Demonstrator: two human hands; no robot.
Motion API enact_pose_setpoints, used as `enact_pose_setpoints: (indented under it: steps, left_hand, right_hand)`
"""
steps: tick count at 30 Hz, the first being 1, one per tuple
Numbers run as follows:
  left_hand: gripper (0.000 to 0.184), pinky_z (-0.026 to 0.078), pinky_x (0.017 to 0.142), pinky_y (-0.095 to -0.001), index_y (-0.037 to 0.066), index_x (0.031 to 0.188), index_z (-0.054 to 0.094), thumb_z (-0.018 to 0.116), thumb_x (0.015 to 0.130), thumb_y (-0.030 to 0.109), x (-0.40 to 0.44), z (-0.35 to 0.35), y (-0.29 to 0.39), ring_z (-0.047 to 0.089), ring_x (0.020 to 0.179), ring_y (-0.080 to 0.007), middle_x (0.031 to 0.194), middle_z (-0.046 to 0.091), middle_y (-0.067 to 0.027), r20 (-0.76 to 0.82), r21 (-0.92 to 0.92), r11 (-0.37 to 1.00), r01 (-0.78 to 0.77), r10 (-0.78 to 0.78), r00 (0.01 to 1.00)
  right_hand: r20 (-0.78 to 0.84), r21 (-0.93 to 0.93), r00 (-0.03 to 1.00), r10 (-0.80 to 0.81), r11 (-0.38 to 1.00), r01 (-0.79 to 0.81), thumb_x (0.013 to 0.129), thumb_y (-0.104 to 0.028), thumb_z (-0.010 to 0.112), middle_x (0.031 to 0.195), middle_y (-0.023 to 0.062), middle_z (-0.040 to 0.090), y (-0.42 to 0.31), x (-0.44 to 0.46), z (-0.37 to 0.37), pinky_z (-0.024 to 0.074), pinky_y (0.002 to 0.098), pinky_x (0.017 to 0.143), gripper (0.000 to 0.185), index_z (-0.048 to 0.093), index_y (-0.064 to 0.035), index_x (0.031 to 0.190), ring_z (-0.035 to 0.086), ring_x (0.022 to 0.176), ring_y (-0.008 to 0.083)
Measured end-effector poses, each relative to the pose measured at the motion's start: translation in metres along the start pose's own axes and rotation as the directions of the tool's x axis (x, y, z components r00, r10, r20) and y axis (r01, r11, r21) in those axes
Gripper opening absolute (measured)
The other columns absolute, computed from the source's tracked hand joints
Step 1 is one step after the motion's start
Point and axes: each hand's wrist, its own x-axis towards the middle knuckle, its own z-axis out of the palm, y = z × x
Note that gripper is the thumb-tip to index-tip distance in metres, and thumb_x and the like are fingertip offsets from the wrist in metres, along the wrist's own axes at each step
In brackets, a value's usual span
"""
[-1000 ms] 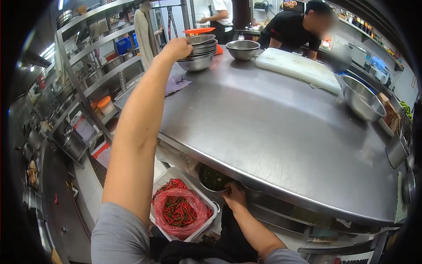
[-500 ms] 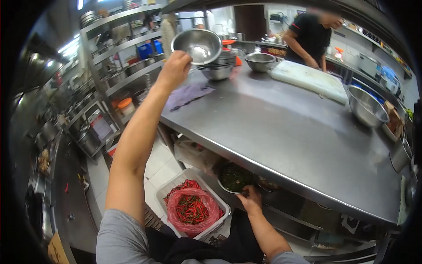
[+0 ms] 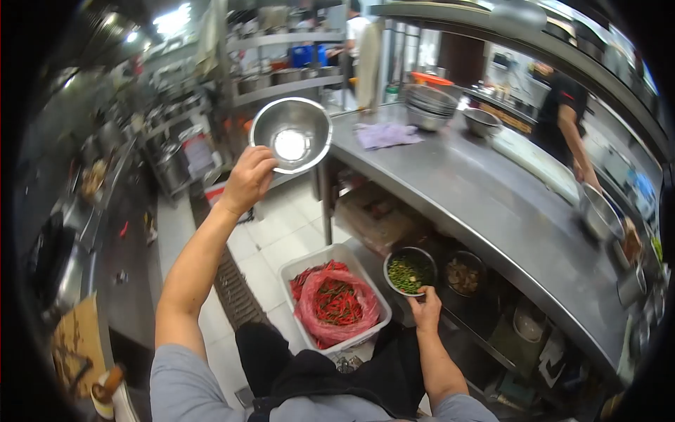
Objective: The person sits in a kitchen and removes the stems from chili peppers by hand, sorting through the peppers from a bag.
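An empty steel bowl (image 3: 292, 133) hangs in the air left of the table, tilted with its inside toward me. My left hand (image 3: 249, 177) grips its lower left rim. Below the tabletop, my right hand (image 3: 426, 308) holds the near rim of a bowl of green pieces (image 3: 410, 271). Between my arms, a white basket (image 3: 380, 325) on the floor holds a pink plastic bag (image 3: 309, 304) full of red chilies (image 3: 336, 301).
On the steel table (image 3: 464, 183) are a purple cloth (image 3: 387, 136), stacked bowls (image 3: 431, 105) and a white cutting board (image 3: 538, 165). Another bowl (image 3: 464, 273) sits on the undershelf. A co-worker (image 3: 562, 116) in black reaches toward a large bowl (image 3: 600, 212).
My left hand has taken a bowl off the stack and brought it left and down. The bowl at my right hand is further out from under the table. The view has swung left.
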Motion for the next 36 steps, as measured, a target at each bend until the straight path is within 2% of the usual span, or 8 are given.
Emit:
enact_pose_setpoints:
  steps: [6, 9, 11, 15, 18, 24, 28, 36]
  left_hand:
    - [0.019, 0.048, 0.084, -0.038, 0.002, 0.095, 0.064, 0.069, 0.077, 0.007, -0.147, -0.029, -0.028, 0.061, 0.092, -0.0293, 0.094, 0.064, -0.0127, -0.081, -0.017, 0.848, 0.529, -0.529, 0.845]
    - [0.03, 0.05, 0.082, -0.0367, 0.005, 0.108, 0.062, 0.065, 0.088, 0.027, -0.273, -0.032, -0.051, 0.061, 0.097, -0.022, 0.103, 0.066, -0.0095, 0.037, -0.353, 0.012, 0.936, -0.999, 0.027]
    - [0.036, 0.051, 0.082, -0.0496, 0.014, 0.127, 0.052, 0.058, 0.092, 0.025, -0.398, -0.04, -0.065, 0.054, 0.111, -0.0313, 0.127, 0.053, -0.0112, 0.32, -0.652, -0.627, 0.427, -0.738, -0.594]
    - [0.031, 0.05, 0.075, -0.0463, 0.013, 0.122, 0.054, 0.057, 0.093, 0.023, -0.454, -0.065, 0.002, 0.055, 0.105, -0.0344, 0.126, 0.052, -0.0123, 0.176, -0.4, -0.774, 0.49, -0.589, -0.788]
    - [0.028, 0.048, 0.07, -0.0381, 0.009, 0.116, 0.058, 0.061, 0.091, 0.022, -0.452, -0.067, 0.04, 0.059, 0.091, -0.0271, 0.113, 0.06, -0.0105, 0.143, -0.274, -0.74, 0.614, -0.663, -0.735]
    - [0.019, 0.045, 0.066, -0.0238, 0.001, 0.094, 0.065, 0.071, 0.085, 0.016, -0.376, -0.019, 0.073, 0.057, 0.073, -0.0102, 0.081, 0.064, -0.0017, 0.267, -0.206, -0.004, 0.979, -0.962, 0.052]
    - [0.01, 0.05, 0.075, -0.0298, 0.001, 0.087, 0.067, 0.068, 0.076, 0.002, -0.293, 0.024, 0.115, 0.064, 0.081, -0.0208, 0.086, 0.066, -0.01, 0.393, -0.273, 0.494, 0.826, -0.726, 0.564]
    - [0.015, 0.046, 0.083, -0.0388, 0.005, 0.085, 0.065, 0.07, 0.071, 0.006, -0.168, 0.107, 0.209, 0.061, 0.09, -0.028, 0.089, 0.064, -0.0096, 0.438, -0.598, 0.651, 0.467, -0.223, 0.871]
  right_hand:
    - [0.009, -0.034, 0.994, -0.11, 0.993, 0.11, 0.07, -0.005, 0.076, 0.082, 0.0155, 0.06, -0.008, -0.005, -0.001, 0.0487, 0.0372, 0.069, 0.03, 0.055, -0.001, 0.091, 0.062, 0.076, 0.0335]
    - [0.018, -0.049, 1.0, -0.016, 0.999, 0.017, 0.072, -0.008, 0.076, 0.084, 0.0157, 0.06, -0.018, -0.007, -0.006, 0.0482, 0.0379, 0.071, 0.029, 0.055, -0.0013, 0.091, 0.06, 0.079, 0.0355]
    - [0.012, -0.063, 1.0, -0.013, 0.998, 0.014, 0.071, -0.01, 0.077, 0.085, 0.0156, 0.06, -0.019, -0.011, -0.009, 0.048, 0.0382, 0.071, 0.03, 0.056, -0.0016, 0.091, 0.06, 0.079, 0.0355]
    - [0.065, -0.099, 0.997, -0.035, 0.994, 0.041, 0.069, -0.011, 0.078, 0.085, 0.0155, 0.061, -0.027, -0.019, -0.02, 0.0478, 0.0396, 0.07, 0.031, 0.056, -0.002, 0.09, 0.061, 0.08, 0.0357]
    - [0.129, -0.109, 0.988, -0.087, 0.989, 0.101, 0.067, -0.009, 0.079, 0.085, 0.0158, 0.062, -0.032, -0.021, -0.02, 0.0486, 0.039, 0.068, 0.032, 0.057, -0.0022, 0.089, 0.062, 0.079, 0.0344]
    - [0.213, 0.055, 0.971, 0.108, 0.991, -0.123, 0.067, -0.009, 0.08, 0.08, 0.012, 0.063, -0.053, -0.044, -0.021, 0.0498, 0.0319, 0.061, 0.032, 0.058, -0.0007, 0.089, 0.064, 0.069, 0.0228]
    - [0.101, 0.021, 0.988, 0.116, 0.993, -0.119, 0.069, -0.01, 0.081, 0.081, 0.0091, 0.065, -0.071, -0.062, -0.048, 0.0498, 0.0275, 0.061, 0.031, 0.059, -0.0012, 0.089, 0.064, 0.071, 0.016]
    - [-0.119, -0.17, 0.986, 0.119, 0.976, -0.138, 0.064, -0.008, 0.081, 0.078, 0.0071, 0.061, -0.041, -0.09, -0.132, 0.047, 0.0265, 0.065, 0.033, 0.059, -0.0016, 0.088, 0.059, 0.07, 0.0143]
